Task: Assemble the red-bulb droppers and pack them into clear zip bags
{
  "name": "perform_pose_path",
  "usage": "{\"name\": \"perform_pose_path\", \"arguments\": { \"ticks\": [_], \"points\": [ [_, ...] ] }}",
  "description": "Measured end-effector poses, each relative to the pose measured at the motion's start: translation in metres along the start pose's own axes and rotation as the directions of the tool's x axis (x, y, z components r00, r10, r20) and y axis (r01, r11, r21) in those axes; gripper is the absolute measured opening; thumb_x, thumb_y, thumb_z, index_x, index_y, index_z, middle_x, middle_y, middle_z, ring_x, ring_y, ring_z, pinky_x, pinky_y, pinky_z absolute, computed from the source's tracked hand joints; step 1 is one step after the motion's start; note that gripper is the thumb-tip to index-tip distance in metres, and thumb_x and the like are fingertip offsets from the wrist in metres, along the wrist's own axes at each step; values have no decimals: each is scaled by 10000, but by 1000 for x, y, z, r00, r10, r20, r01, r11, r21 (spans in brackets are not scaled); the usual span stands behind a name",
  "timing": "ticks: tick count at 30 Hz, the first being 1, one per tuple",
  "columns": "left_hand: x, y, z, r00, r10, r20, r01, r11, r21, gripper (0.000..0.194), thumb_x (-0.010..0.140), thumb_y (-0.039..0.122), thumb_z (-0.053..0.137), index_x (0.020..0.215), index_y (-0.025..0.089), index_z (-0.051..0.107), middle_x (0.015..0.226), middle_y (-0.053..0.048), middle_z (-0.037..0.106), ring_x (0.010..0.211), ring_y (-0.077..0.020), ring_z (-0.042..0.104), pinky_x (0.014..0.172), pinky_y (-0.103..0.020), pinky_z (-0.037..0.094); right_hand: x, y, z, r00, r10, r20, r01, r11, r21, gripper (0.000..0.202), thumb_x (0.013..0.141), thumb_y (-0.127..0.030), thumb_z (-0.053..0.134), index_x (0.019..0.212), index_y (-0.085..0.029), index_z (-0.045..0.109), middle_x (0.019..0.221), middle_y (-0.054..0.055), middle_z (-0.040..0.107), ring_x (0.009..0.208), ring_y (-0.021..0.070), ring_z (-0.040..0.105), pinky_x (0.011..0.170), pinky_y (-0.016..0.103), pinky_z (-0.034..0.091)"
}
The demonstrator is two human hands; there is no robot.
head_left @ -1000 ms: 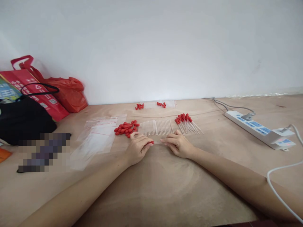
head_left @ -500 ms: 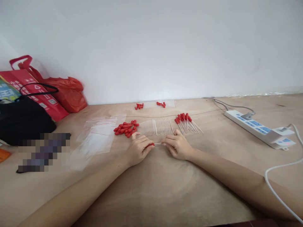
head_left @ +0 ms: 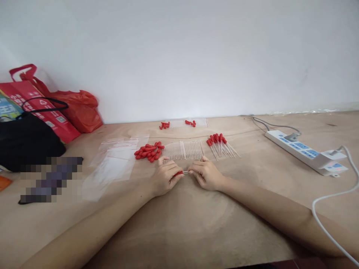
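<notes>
My left hand (head_left: pixel 167 177) is closed on a red rubber dropper bulb (head_left: pixel 178 173). My right hand (head_left: pixel 206 174) pinches a thin clear dropper tube (head_left: pixel 186 172), whose end meets the bulb; how deep it sits inside is hidden. Just beyond my hands, a row of loose clear tubes (head_left: pixel 183 150) lies side by side. To its left is a pile of red bulbs (head_left: pixel 149 151). On the right, several droppers with red bulbs on their tubes (head_left: pixel 221 144) lie fanned out.
Clear zip bags (head_left: pixel 116 160) lie left of the bulbs. Farther back, another bag (head_left: pixel 179 123) has small red bulbs on it. A power strip (head_left: pixel 303 151) with a white cable (head_left: pixel 314 205) is at the right. Red bags (head_left: pixel 78 112) and a black bag (head_left: pixel 30 142) stand at the left.
My right hand has moved left, closer to my left hand, so less of the tube shows between them. The bulb stays in my left hand.
</notes>
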State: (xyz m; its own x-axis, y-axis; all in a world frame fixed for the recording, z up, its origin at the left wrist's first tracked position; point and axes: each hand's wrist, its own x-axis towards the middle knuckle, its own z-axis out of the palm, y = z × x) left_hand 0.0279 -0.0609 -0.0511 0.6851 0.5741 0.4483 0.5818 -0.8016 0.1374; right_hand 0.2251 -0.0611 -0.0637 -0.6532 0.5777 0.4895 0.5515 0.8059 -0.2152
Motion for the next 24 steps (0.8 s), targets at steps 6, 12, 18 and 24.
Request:
{"name": "perform_pose_path", "arguments": {
  "ticks": [6,12,18,24],
  "points": [
    [2,-5,-3,997,-45,-58,48,997,55,198,862,258,404,790,191,575,730,2,646,737,-155,555,869,-399,201,8,-3,-7,997,19,74,-6,984,-176,203,854,-207,382,803,-150,570,729,49,613,670,138,499,635,286,236],
    [-1,-20,-5,968,-143,-205,176,973,150,260,797,329,516,1019,197,547,955,-62,616,884,-208,520,863,-407,225,5,20,-21,978,189,-89,-197,976,-94,172,823,-184,401,838,-153,570,806,71,612,729,156,527,644,266,336],
    [-2,-24,-2,967,-204,-150,227,962,154,218,798,285,501,993,205,557,945,-57,598,893,-211,519,835,-408,235,-18,81,-46,576,723,-381,-747,655,112,264,801,-300,420,905,-127,591,710,72,628,605,154,553,560,245,374],
    [-1,-24,-2,966,-224,-133,244,957,157,177,793,280,498,940,217,574,924,-49,603,881,-210,525,835,-414,231,-34,108,-49,528,782,-332,-839,540,-64,251,728,-228,471,891,-119,628,686,84,643,635,170,569,585,245,370]
  ]
}}
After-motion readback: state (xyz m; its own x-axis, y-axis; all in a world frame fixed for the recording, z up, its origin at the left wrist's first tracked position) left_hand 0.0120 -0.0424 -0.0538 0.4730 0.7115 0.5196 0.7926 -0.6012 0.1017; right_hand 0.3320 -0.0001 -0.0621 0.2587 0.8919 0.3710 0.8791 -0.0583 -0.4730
